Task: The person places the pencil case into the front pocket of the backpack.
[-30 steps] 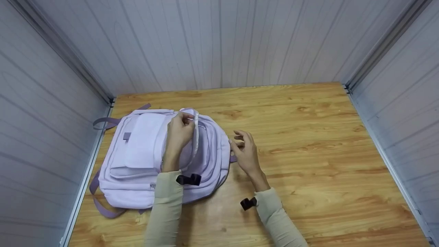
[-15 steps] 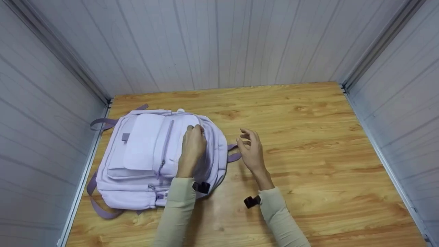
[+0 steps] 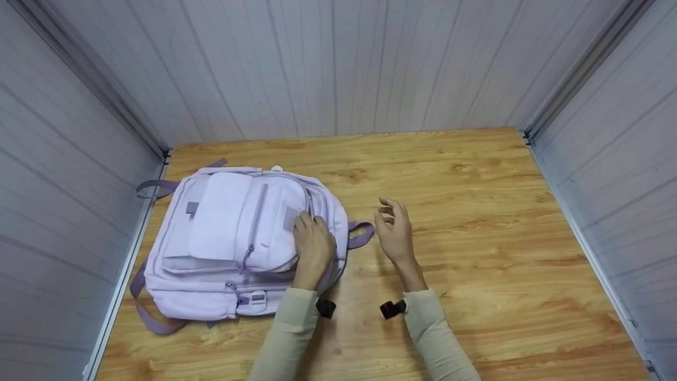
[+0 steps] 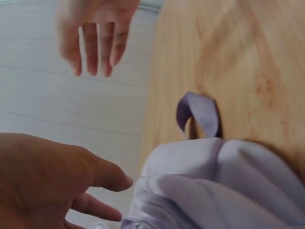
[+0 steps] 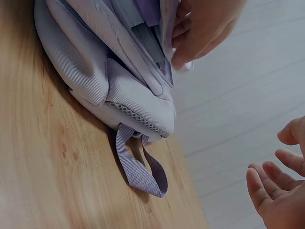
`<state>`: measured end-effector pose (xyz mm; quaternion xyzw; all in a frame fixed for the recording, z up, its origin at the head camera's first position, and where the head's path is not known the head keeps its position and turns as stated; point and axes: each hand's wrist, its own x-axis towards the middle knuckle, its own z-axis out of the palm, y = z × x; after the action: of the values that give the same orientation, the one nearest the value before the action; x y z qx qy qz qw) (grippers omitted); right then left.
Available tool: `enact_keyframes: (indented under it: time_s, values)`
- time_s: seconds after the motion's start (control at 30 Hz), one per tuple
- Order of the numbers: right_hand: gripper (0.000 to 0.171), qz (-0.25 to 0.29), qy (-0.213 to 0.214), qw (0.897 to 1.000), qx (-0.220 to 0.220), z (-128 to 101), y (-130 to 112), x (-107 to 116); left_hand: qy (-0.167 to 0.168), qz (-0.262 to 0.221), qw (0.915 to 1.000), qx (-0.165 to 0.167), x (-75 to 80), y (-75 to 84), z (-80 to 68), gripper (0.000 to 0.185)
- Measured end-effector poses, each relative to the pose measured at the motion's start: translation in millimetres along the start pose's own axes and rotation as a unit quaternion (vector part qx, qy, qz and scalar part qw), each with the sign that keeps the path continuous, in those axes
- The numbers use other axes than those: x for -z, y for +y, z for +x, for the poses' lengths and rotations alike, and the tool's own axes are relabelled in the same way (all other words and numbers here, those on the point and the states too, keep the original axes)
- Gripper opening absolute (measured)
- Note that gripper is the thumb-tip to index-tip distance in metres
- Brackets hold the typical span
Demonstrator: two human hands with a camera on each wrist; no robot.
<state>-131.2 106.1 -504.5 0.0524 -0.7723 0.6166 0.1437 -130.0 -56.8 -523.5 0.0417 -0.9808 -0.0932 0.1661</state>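
Observation:
A pale lilac backpack (image 3: 219, 222) lies front side up, its purple top loop (image 3: 361, 235) pointing right. My left hand (image 3: 314, 243) is over the rounded top end of its front pocket (image 3: 275, 227), fingers bent at the pocket's edge. In the left wrist view, that hand's thumb (image 4: 112, 174) and a finger stand apart with nothing seen between them. Layers of the bag gape beneath the left hand in the right wrist view. My right hand (image 3: 396, 233) hovers to the right of the loop, fingers loosely bent, holding nothing.
The bag rests on a wood-grain tabletop (image 3: 502, 238). Pale panel walls (image 3: 344, 69) enclose it at the back and both sides. Purple straps (image 3: 145, 312) spread from the bag's left end. A short zip with a purple pull (image 3: 246, 259) crosses the front.
The front pocket's panel, earlier lifted by the left hand, now lies down over the bag. The left hand has moved right and nearer. The right hand has drifted slightly right.

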Motion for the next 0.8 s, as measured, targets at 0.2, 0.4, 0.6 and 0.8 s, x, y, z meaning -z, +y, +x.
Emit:
enact_keyframes:
  time_s: [0.2, 0.4, 0.6, 0.8]
  values:
    - [0.034, -0.008, -0.008, 1.0, -0.011, 4.2, -0.7, 7.1, 0.003, -0.022, 0.9996, 0.015, -10.6, 0.1, -0.7, 0.019]
    - [0.034, -0.02, -0.005, 1.0, -0.005, 10.2, -1.9, 13.8, 0.038, -0.07, 0.9968, 0.01, -19.8, -3.0, 0.1, 0.026]
    - [0.033, -0.037, 0.001, 0.999, -0.003, 13.8, -0.1, 16.6, 0.065, -0.089, 0.9939, -0.004, -20.6, 1.8, -3.4, 0.029]
    - [0.035, -0.122, -0.009, 0.992, 0.036, 27.4, 27.1, 14.8, 0.088, -0.103, 0.9884, -0.069, -5.1, 13.1, 12.1, 0.042]
